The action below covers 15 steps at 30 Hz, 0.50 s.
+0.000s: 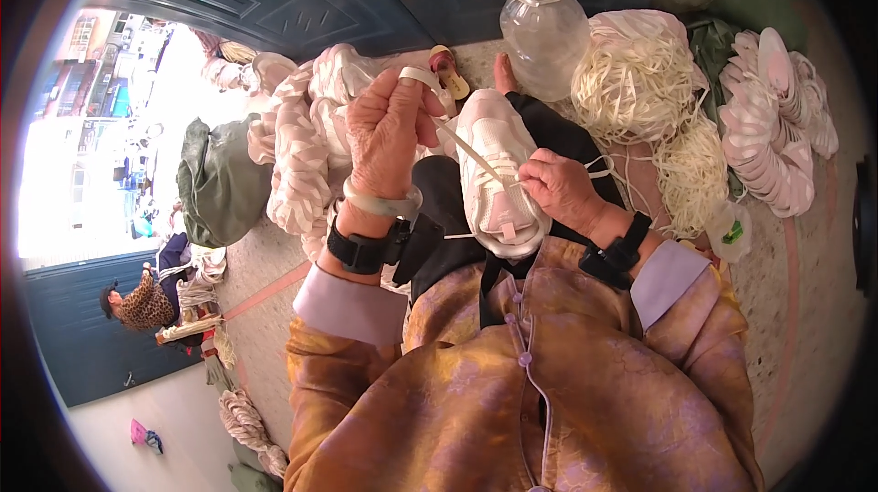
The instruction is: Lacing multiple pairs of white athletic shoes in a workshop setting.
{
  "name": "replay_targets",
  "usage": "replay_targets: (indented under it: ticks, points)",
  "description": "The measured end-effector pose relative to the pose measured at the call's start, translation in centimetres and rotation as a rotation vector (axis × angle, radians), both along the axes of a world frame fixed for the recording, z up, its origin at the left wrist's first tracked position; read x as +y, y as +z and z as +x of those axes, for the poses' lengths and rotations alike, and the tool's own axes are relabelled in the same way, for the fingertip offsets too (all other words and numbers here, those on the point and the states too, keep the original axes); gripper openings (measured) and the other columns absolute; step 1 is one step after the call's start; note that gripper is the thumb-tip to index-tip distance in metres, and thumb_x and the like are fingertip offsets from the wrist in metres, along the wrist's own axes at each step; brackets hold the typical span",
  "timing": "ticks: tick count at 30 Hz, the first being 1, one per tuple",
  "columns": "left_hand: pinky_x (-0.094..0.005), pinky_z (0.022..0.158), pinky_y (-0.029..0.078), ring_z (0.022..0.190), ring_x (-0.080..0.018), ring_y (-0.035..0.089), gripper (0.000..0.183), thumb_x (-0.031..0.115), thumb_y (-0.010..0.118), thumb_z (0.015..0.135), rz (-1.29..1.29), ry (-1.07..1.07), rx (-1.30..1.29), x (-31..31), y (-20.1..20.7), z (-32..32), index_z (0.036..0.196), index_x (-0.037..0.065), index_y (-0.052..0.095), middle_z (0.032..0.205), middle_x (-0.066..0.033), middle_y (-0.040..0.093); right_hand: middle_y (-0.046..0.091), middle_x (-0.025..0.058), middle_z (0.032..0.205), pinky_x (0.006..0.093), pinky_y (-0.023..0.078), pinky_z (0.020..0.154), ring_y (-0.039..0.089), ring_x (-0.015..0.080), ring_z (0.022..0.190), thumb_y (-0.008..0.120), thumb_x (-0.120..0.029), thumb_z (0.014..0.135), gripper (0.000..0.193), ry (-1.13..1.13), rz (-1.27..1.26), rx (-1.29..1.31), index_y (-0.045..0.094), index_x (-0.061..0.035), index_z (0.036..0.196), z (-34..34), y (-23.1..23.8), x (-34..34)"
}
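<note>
A white and pale pink sneaker rests across my lap between my legs, its toe pointing away from me. My left hand is raised at the shoe's left, thumb and fingers pinched on a flat white shoelace. From there the lace slants down to the eyelets, drawn fairly straight. At the shoe's right side my right hand is closed, fingertips pressed together beside the lacing. A loose white lace end comes out beyond that hand; exactly what its fingers grip is hidden.
Strings of pale shoe parts lie at the left beside a green sack. On the right are heaped cream laces and more strung shoe parts. A large clear bottle with a red cap stands ahead. Another person sits far left.
</note>
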State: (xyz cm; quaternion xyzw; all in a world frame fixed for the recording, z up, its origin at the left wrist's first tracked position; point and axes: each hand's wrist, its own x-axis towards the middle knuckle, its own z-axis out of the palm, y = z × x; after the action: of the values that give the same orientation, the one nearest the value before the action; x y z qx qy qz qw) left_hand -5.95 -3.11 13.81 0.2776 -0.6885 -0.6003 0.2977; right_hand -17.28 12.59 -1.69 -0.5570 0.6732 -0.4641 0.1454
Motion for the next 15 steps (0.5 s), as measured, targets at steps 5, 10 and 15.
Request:
replay_targets:
  ticks: [5, 10, 15]
  points:
    - [-0.0168, 0.044, 0.037, 0.047, -0.0043, 0.046, 0.024, 0.016, 0.046, 0.094, 0.017, 0.012, 0.058, -0.1, -0.3, 0.3, 0.079, 0.002, 0.059, 0.067, -0.0023, 0.059, 0.056, 0.0069, 0.083, 0.0358, 0.048, 0.069, 0.058, 0.0268, 0.079, 0.057, -0.005, 0.072, 0.006, -0.013, 0.069, 0.059, 0.059, -0.0071, 0.077, 1.0, 0.4, -0.8]
    - [-0.0172, 0.044, 0.037, 0.048, -0.0044, 0.046, 0.025, 0.017, 0.046, 0.094, 0.013, 0.015, 0.073, -0.6, -0.6, 0.8, 0.079, 0.002, 0.059, 0.067, -0.0023, 0.059, 0.054, 0.0068, 0.09, 0.0364, 0.046, 0.076, 0.054, 0.027, 0.088, 0.058, -0.004, 0.07, 0.006, -0.038, 0.058, 0.104, 0.058, -0.0063, 0.076, 1.4, -0.4, -1.0]
    - [-0.0175, 0.044, 0.037, 0.048, -0.0044, 0.047, 0.025, 0.017, 0.046, 0.094, 0.01, 0.04, 0.064, -0.9, -0.8, 1.1, 0.079, 0.002, 0.059, 0.067, -0.0023, 0.058, 0.053, 0.0074, 0.097, 0.0374, 0.043, 0.081, 0.049, 0.0282, 0.097, 0.057, -0.003, 0.068, 0.008, -0.084, -0.013, 0.146, 0.057, -0.0061, 0.075, 1.9, -1.0, -1.5]
